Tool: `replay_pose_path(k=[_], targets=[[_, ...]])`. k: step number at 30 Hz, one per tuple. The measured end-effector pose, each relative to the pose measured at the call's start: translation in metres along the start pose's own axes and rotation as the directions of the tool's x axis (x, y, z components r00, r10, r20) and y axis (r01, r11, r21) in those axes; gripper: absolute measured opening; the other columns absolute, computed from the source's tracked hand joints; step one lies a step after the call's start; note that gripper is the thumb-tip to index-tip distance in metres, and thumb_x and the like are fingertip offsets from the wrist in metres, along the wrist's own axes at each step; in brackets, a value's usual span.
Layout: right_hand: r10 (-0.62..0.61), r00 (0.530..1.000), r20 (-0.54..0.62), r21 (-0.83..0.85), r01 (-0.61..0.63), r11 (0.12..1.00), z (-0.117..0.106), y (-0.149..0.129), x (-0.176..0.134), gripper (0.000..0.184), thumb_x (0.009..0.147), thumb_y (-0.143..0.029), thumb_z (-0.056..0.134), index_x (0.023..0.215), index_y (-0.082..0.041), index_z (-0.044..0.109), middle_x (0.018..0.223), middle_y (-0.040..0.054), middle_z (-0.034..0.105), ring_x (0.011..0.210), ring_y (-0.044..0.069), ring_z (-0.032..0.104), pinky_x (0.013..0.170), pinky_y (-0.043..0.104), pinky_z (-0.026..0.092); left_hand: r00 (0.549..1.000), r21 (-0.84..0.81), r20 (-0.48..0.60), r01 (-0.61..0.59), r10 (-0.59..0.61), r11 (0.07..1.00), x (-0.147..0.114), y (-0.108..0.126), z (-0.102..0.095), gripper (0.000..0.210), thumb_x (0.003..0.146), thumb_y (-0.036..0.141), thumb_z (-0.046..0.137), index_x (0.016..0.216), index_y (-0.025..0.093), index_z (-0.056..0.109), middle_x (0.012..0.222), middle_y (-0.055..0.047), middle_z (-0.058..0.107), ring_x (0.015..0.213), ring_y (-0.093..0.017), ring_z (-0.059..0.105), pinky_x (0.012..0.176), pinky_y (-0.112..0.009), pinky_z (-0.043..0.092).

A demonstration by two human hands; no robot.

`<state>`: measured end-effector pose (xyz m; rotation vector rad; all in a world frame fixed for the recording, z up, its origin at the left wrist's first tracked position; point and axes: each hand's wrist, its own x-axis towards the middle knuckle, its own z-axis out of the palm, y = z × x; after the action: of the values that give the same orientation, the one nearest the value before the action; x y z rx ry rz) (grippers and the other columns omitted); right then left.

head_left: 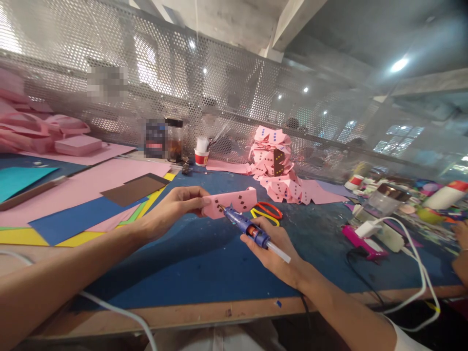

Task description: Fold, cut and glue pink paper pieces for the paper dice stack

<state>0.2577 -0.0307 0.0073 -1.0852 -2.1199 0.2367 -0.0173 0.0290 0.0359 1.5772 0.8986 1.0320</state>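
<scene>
My left hand [186,202] pinches the left end of a pink paper piece [236,199] with small dark diamond marks, held above the blue table mat [175,273]. In my right hand [280,246] is a blue glue gun [244,226], a white glue stick poking out of its back end. The gun's nozzle is at the paper's lower edge, close to my left fingers; whether it touches I cannot tell. Just beyond my right hand lie scissors [272,212] with red and yellow handles. Farther back rises a pile of pink marked paper pieces [274,153].
Coloured sheets [80,219] cover the left side. A lidded jar [175,141] and a paper cup [201,157] stand by the perforated metal screen [234,112]. A magenta power strip [361,243] with a white cable [417,248] lies right. Another person's hand [461,234] shows at the right edge.
</scene>
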Motion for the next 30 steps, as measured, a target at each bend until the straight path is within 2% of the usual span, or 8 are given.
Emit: replay_pose_path(k=[21, 30], targets=[[-0.014, 1.0, -0.01, 0.011, 0.014, 1.0, 0.0003, 0.0012, -0.0021, 0.018, 0.093, -0.033, 0.066, 0.107, -0.024, 0.06, 0.078, -0.0017, 0.068, 0.062, 0.015, 0.063, 0.062, 0.025, 0.045, 1.0, -0.001, -0.012, 0.002, -0.002, 1.0, -0.001, -0.0014, 0.0001, 0.024, 0.085, 0.04, 0.072, 0.082, 0.016, 0.072, 0.078, -0.003, 0.069, 0.074, -0.015, 0.059, 0.072, -0.027, 0.047], [-0.064, 0.997, 0.036, 0.001, 0.064, 0.998, 0.0039, 0.0056, -0.0007, 0.022, 0.09, -0.032, 0.068, 0.109, -0.024, 0.059, 0.082, -0.0002, 0.069, 0.069, 0.018, 0.067, 0.064, 0.026, 0.046, 1.0, 0.023, -0.011, -0.006, 0.006, 1.0, -0.0018, 0.0038, 0.0019, 0.024, 0.084, 0.04, 0.071, 0.082, 0.016, 0.073, 0.08, -0.005, 0.071, 0.074, -0.017, 0.06, 0.071, -0.028, 0.047]])
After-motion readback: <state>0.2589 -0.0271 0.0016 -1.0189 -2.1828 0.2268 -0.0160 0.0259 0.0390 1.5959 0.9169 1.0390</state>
